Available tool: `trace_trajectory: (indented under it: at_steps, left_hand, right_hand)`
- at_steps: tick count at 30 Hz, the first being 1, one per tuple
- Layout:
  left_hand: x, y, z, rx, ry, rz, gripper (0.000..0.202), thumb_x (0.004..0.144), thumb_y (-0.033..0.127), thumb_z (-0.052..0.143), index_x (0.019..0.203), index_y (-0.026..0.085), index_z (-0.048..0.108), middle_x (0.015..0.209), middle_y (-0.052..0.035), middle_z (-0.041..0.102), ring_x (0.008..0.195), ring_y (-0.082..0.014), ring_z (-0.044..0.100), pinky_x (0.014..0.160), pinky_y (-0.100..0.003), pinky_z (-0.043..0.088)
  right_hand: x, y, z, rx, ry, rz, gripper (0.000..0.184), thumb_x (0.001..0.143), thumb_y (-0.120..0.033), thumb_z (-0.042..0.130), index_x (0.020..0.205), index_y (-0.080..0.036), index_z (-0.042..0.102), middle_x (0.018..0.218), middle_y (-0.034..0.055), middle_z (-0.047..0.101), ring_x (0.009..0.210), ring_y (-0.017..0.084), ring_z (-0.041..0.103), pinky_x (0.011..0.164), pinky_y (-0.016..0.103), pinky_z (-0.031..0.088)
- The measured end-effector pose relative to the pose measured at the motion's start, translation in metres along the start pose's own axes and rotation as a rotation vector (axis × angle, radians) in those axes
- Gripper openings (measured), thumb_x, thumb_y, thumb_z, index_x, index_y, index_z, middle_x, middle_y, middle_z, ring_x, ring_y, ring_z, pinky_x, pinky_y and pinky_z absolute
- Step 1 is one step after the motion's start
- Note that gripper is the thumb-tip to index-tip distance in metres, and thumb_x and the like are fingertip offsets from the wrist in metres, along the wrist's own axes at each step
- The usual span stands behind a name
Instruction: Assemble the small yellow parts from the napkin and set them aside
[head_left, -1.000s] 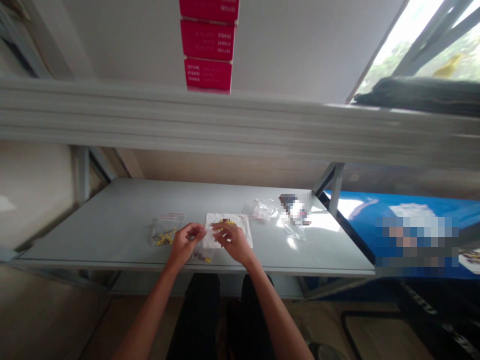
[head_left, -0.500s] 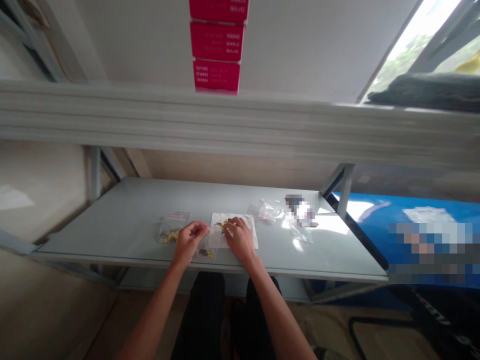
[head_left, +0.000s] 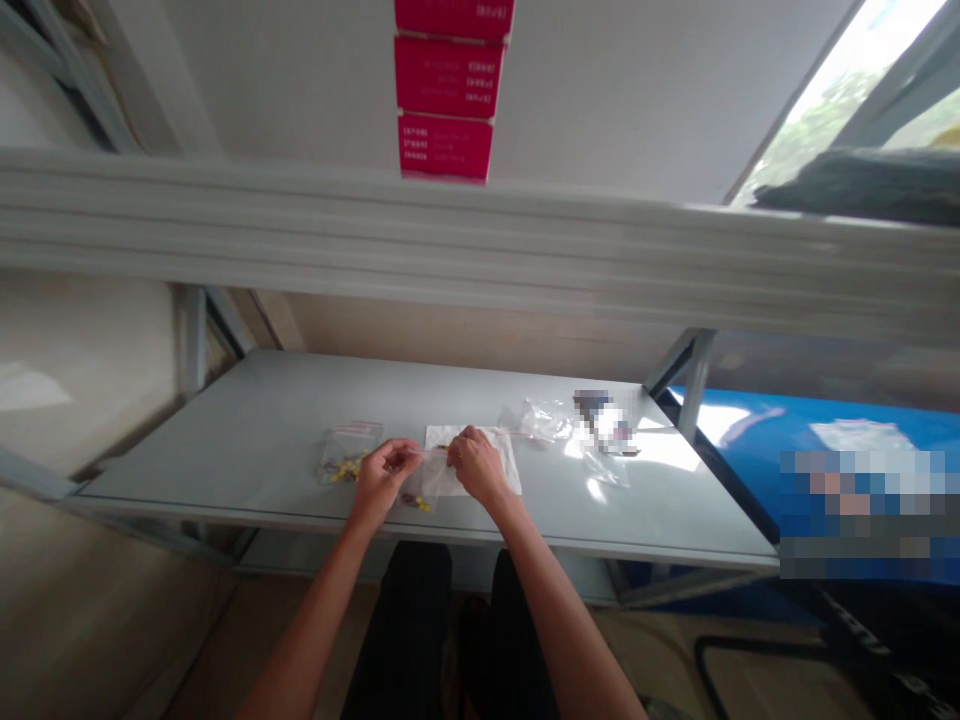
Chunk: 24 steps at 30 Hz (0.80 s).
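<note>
My left hand (head_left: pixel 384 477) and my right hand (head_left: pixel 475 465) both pinch the top edge of a small clear zip bag (head_left: pixel 424 480) held between them just above the grey table (head_left: pixel 247 420). A few small yellow and dark pieces lie at the bag's bottom. Behind the bag a white sheet (head_left: pixel 504 460) lies flat on the table, partly hidden by my right hand. A second clear bag (head_left: pixel 346 455) with a red strip and yellow pieces inside lies just left of my left hand.
More clear bags (head_left: pixel 551 420) lie to the right, beside a blurred patch. A grey shelf beam (head_left: pixel 480 250) crosses overhead. Pink boxes (head_left: pixel 448 85) are stacked behind it. A blue surface (head_left: pixel 750 450) adjoins the table at the right.
My right hand has come off the white sheet and joined my left hand at the top of the small bag. The camera has shifted slightly.
</note>
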<state>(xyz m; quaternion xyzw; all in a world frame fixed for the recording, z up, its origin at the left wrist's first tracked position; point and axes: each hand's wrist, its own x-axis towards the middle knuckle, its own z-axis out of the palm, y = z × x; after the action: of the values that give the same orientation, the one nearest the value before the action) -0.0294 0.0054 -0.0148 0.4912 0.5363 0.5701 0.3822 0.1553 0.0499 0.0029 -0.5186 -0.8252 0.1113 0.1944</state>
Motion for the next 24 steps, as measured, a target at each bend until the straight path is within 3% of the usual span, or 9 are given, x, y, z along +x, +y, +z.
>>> trace_trajectory:
  at_steps: [6, 11, 17, 24]
  left_hand:
    - [0.0, -0.004, 0.0, 0.01, -0.007, 0.006, 0.035, 0.073, 0.044, 0.078, 0.094, 0.016, 0.074, 0.083, -0.0052, 0.074, 0.077, -0.0191, 0.067, 0.071, -0.026, 0.05]
    - [-0.001, -0.002, 0.0, 0.059, -0.019, -0.011, 0.041, 0.074, 0.047, 0.077, 0.101, 0.016, 0.077, 0.092, -0.0087, 0.078, 0.083, -0.0238, 0.071, 0.073, -0.029, 0.053]
    - [-0.001, -0.002, -0.001, 0.047, -0.082, -0.044, 0.048, 0.079, 0.051, 0.072, 0.112, 0.016, 0.076, 0.097, -0.0101, 0.079, 0.088, -0.0266, 0.073, 0.077, -0.032, 0.056]
    - [-0.001, -0.002, -0.001, 0.094, -0.069, -0.012, 0.049, 0.077, 0.05, 0.074, 0.112, 0.016, 0.075, 0.096, -0.0108, 0.079, 0.087, -0.0255, 0.072, 0.076, -0.032, 0.056]
  right_hand:
    - [-0.005, 0.004, -0.007, 0.129, 0.151, -0.023, 0.018, 0.095, -0.01, 0.055, 0.091, -0.018, 0.071, 0.101, 0.0067, 0.064, 0.094, 0.017, 0.062, 0.079, 0.024, 0.042]
    - [-0.006, 0.005, -0.013, 0.117, 0.095, -0.014, 0.018, 0.093, -0.013, 0.06, 0.085, -0.02, 0.074, 0.099, 0.0061, 0.066, 0.094, 0.017, 0.063, 0.081, 0.024, 0.042]
    - [-0.003, 0.001, -0.004, 0.061, 0.049, 0.094, 0.007, 0.086, -0.021, 0.069, 0.086, -0.02, 0.076, 0.098, 0.0073, 0.07, 0.094, 0.02, 0.064, 0.074, 0.024, 0.042]
    - [-0.003, -0.003, -0.005, 0.129, 0.123, 0.086, 0.019, 0.092, -0.013, 0.056, 0.085, -0.02, 0.073, 0.092, 0.0071, 0.072, 0.086, 0.018, 0.065, 0.071, 0.024, 0.042]
